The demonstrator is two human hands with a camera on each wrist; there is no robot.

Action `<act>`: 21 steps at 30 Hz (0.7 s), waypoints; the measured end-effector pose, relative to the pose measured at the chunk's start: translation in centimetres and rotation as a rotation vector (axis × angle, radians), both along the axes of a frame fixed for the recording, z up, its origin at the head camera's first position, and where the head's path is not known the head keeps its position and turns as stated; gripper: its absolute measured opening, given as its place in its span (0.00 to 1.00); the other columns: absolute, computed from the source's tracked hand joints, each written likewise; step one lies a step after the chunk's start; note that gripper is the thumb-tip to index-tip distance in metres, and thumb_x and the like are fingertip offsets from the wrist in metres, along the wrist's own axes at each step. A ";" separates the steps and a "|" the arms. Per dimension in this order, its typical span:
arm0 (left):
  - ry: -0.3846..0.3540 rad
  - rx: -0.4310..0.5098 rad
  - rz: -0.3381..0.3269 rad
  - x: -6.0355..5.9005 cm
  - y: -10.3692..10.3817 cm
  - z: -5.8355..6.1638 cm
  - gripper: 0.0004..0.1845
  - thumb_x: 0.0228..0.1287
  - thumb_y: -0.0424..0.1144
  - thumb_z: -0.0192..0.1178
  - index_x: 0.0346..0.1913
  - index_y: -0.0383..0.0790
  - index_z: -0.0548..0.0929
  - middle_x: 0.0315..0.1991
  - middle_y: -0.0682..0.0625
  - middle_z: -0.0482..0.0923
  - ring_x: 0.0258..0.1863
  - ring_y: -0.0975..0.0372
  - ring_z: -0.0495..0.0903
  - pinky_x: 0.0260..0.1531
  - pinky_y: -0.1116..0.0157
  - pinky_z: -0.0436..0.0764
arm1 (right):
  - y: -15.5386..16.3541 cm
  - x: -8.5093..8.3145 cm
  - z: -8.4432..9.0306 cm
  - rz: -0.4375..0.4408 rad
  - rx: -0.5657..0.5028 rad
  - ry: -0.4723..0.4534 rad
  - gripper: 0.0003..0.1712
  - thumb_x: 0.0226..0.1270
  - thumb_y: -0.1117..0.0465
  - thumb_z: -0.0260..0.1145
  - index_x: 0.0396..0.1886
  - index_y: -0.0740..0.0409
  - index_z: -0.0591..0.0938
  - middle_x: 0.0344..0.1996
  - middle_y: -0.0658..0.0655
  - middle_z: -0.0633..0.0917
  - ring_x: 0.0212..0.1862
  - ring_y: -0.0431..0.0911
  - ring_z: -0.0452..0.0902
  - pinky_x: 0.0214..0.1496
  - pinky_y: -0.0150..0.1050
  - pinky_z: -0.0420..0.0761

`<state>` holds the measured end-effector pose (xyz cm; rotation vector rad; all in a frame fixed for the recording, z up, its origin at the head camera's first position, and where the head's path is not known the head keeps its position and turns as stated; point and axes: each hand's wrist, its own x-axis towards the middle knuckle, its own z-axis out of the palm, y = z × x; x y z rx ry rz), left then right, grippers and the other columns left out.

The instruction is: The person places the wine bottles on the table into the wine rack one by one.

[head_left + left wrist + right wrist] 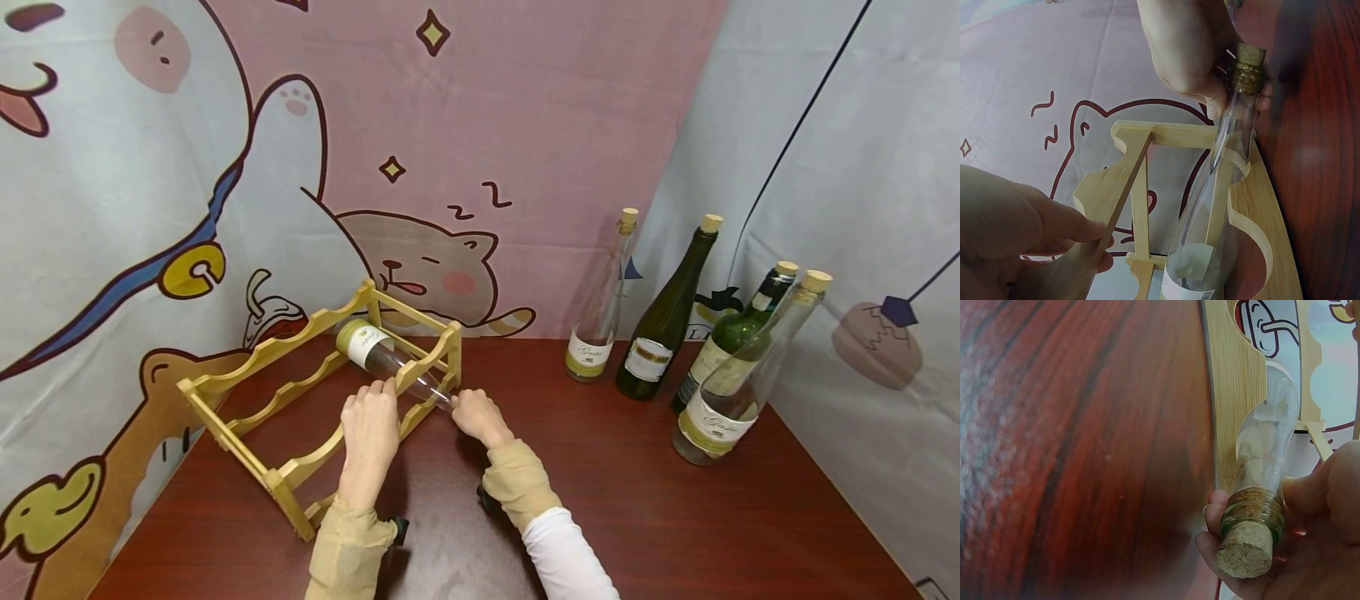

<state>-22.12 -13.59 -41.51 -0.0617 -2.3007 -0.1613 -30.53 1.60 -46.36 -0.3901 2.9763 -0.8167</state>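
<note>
A clear corked wine bottle (382, 354) with a white and yellow-green label lies on its side in the lower tier of a wooden wine rack (300, 471). Its neck points toward the person. My right hand (480, 415) grips that neck just behind the cork (1246, 550), thumb on one side and fingers on the other. With my left hand (371, 429) I hold the rack's upper front rail (1094, 231), thumb and fingers around the wood. In the left wrist view the bottle's neck rests in a scalloped notch of the lower rail (1250, 206).
At the right of the dark red table (600, 517) stand a slim clear bottle (588, 354), a dark green bottle (648, 358), a green bottle (720, 350) and a larger clear bottle (712, 425), all corked. A cartoon-printed cloth (585, 108) hangs behind.
</note>
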 end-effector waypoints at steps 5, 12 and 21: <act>-0.007 0.000 0.001 0.0 0.0 0.0 0.11 0.47 0.25 0.60 0.37 0.31 0.83 0.27 0.40 0.81 0.26 0.47 0.79 0.25 0.55 0.73 | 0.1 -0.1 -0.1 0.003 -0.011 -0.004 0.20 0.71 0.57 0.51 0.20 0.58 0.77 0.26 0.61 0.81 0.26 0.49 0.74 0.28 0.44 0.74; -0.018 0.001 -0.001 0.0 0.0 0.0 0.12 0.46 0.25 0.61 0.37 0.31 0.83 0.27 0.40 0.81 0.26 0.47 0.79 0.26 0.55 0.73 | 0.2 -0.1 -0.3 0.014 -0.016 0.004 0.20 0.72 0.56 0.50 0.21 0.58 0.78 0.26 0.61 0.82 0.28 0.51 0.77 0.30 0.46 0.76; -0.001 -0.006 -0.002 0.0 0.0 0.0 0.10 0.47 0.25 0.60 0.36 0.31 0.83 0.25 0.40 0.80 0.26 0.47 0.79 0.25 0.55 0.73 | 0.5 0.1 -0.3 0.029 -0.046 -0.001 0.20 0.72 0.55 0.51 0.21 0.57 0.77 0.24 0.58 0.79 0.27 0.49 0.74 0.31 0.44 0.75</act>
